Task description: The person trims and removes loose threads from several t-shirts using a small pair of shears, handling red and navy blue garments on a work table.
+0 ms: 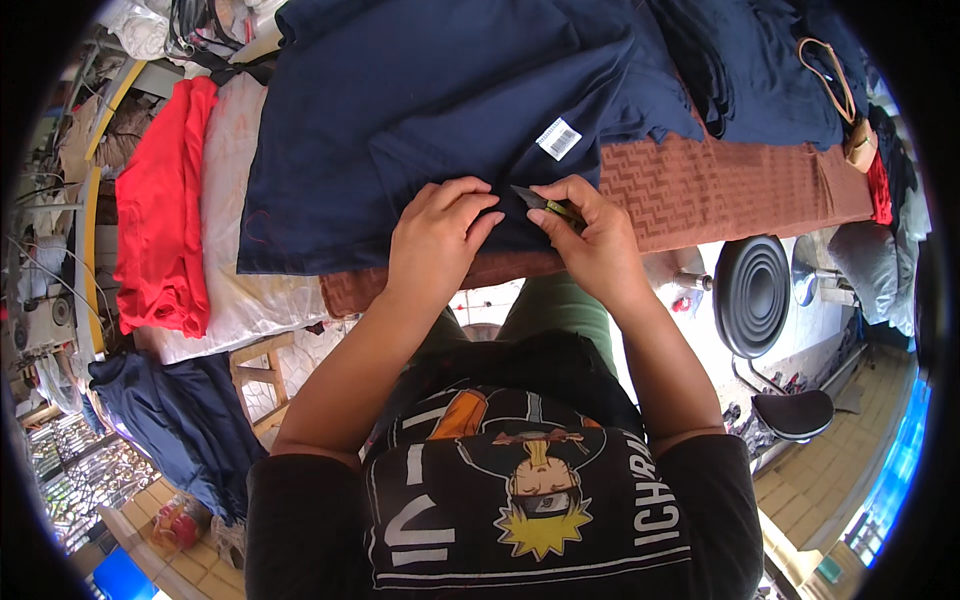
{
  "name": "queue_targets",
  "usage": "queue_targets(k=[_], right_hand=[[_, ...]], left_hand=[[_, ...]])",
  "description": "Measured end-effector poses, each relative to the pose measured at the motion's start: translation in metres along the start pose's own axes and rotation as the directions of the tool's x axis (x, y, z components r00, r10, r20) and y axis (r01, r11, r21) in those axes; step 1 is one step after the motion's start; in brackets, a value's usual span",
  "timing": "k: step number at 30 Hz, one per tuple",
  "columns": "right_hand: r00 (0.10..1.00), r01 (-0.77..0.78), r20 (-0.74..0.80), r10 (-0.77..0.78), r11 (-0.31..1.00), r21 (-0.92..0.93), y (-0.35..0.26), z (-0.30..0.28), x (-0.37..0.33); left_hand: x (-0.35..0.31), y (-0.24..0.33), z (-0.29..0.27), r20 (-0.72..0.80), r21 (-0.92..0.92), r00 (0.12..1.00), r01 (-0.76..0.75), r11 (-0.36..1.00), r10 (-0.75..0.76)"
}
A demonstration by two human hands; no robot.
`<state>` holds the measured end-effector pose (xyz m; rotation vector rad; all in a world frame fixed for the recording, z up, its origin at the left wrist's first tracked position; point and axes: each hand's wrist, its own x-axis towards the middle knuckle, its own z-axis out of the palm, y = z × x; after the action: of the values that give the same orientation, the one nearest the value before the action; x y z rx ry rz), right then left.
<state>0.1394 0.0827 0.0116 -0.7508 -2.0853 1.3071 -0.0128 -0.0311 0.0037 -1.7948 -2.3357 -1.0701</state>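
From my seat at the far end of the feed, I had both bare hands low over a navy fabric piece [420, 90] spread along the near edge of the table. My right hand [597, 232] had a little pair of thread snips [527, 198] gripped between thumb and bent fingers, green handle tucked in the grasp, dark blades poking out toward the left. The blade tips sat just beyond the right fingertips and right beside those of my left hand [440, 232], so the tool pretty much filled the gap between the two hands. Left fingers were curled in, thumb and index tips near each other at the cloth; honestly couldn't make out whether they pinched a fold or a thread or just rested there. The navy piece lay under both sets of fingertips, most of it stretching away beyond them. A white barcode label [558, 139] was on it, a bit past the snips. Underneath was a brown zigzag-patterned cover [720, 190], with more navy fabric [770, 80] heaped at far right and red cloth [170, 210] off left.
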Motion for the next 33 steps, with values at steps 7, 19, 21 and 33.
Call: queue_targets(k=[7,19,21,33], right_hand=[[0.991,-0.122,0.057,0.123,0.992,-0.031,-0.005,-0.003,0.000],[0.985,0.089,0.159,-0.061,0.981,-0.175,-0.014,-0.011,-0.002],[0.982,0.118,0.173,-0.077,0.963,-0.241,-0.017,-0.009,-0.001],[0.997,0.076,0.016,-0.075,0.954,-0.289,-0.023,-0.014,0.004]], left_hand=[[0.011,-0.005,-0.008,0.169,-0.255,0.975,0.186,0.949,-0.146],[0.010,-0.014,-0.026,0.345,-0.398,0.930,0.266,0.878,-0.126],[0.010,-0.012,-0.025,0.328,-0.414,0.937,0.257,0.873,-0.121],[0.042,-0.020,-0.107,0.374,-0.464,0.857,-0.159,0.872,0.355]])
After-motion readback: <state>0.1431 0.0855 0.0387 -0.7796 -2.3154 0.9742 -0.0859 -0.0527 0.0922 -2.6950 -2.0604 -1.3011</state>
